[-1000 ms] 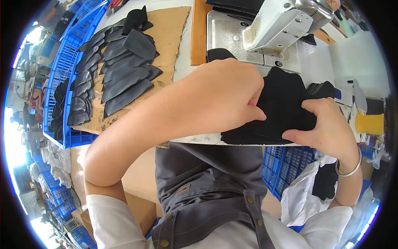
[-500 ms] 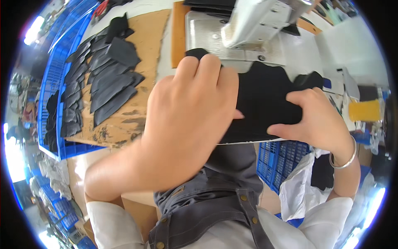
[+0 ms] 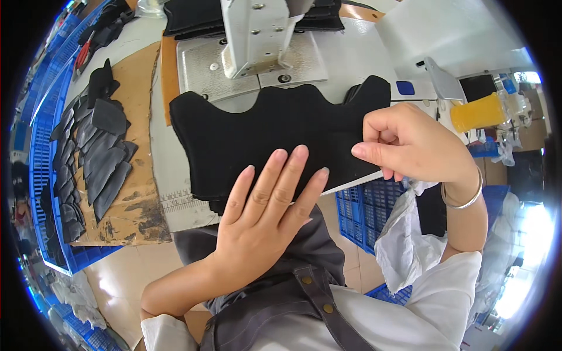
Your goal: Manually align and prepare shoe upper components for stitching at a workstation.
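Note:
A wide black fabric piece (image 3: 263,128) with a scalloped far edge lies flat in front of the sewing machine (image 3: 257,35). Another dark layer peeks out under its near left corner and behind its far right corner. My left hand (image 3: 263,199) rests on its near edge, fingers stretched and spread, holding nothing. At the fabric's right end is my right hand (image 3: 410,143), fingers curled in and thumb pressed towards them. Whatever those fingers may hold is hidden. A silvery bangle (image 3: 465,196) circles my right wrist.
To the left, several dark grey cut pieces (image 3: 105,158) lie on stained cardboard (image 3: 143,175) beside a blue crate (image 3: 44,169). More black pieces (image 3: 319,14) are behind the machine. A yellow cylinder (image 3: 477,112) stands at right. Below the table edge is a blue basket (image 3: 354,216) with white cloth (image 3: 404,240).
The view has shifted right. My left hand has come down and back onto the near edge, its fingers now spread. My right fingers have curled in, and more of the black fabric shows.

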{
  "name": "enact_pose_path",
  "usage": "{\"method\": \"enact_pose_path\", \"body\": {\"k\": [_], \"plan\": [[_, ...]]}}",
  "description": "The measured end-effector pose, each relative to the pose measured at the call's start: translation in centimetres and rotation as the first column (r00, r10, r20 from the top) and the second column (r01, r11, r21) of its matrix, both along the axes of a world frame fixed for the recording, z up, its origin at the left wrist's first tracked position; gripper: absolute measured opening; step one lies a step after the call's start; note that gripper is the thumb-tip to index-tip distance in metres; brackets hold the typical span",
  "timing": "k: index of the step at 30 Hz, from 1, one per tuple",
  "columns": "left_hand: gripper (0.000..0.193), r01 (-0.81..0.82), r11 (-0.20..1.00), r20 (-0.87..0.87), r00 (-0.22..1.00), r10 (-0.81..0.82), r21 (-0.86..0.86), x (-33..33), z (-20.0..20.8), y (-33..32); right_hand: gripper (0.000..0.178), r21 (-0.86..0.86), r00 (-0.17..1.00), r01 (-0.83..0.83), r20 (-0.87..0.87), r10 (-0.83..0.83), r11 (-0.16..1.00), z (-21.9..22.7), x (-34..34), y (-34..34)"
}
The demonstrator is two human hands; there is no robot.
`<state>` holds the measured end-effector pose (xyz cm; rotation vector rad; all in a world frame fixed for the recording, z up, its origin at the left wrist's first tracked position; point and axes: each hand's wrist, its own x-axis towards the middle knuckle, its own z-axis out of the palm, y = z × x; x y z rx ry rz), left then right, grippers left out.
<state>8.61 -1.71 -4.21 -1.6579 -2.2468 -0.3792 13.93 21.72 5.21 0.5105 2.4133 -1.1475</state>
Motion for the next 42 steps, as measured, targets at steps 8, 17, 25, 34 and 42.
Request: {"method": "enact_pose_path", "body": {"k": [8,17,25,34,42], "plan": [[0.050,-0.048,0.997,-0.023,0.999,0.047,-0.053,0.2,0.4,0.0,0.025,0.074,0.992,-0.114,-0.047,0.118,0.991,0.3,0.1,0.3],[0.049,-0.039,0.998,-0.005,0.999,0.039,-0.047,0.2,0.4,0.1,0.023,0.080,0.992,-0.097,-0.076,0.103,0.992,0.0,0.3,0.3],[0.052,0.086,0.995,0.126,0.988,-0.091,0.047,-1.1,1.9,1.3,0.033,0.611,0.854,-0.163,-0.306,0.420,0.775,0.0,1.6,-1.8],[0.072,0.236,0.960,0.361,0.891,-0.276,0.153,-3.6,3.9,0.8,0.053,0.835,0.523,-0.186,-0.362,0.772,0.518,-2.6,2.8,-1.3],[0.056,0.272,0.962,0.568,0.790,-0.231,0.014,-6.0,5.9,2.0,0.048,0.818,0.454,-0.298,-0.333,0.827,0.493,-1.3,1.7,-0.7]]}}
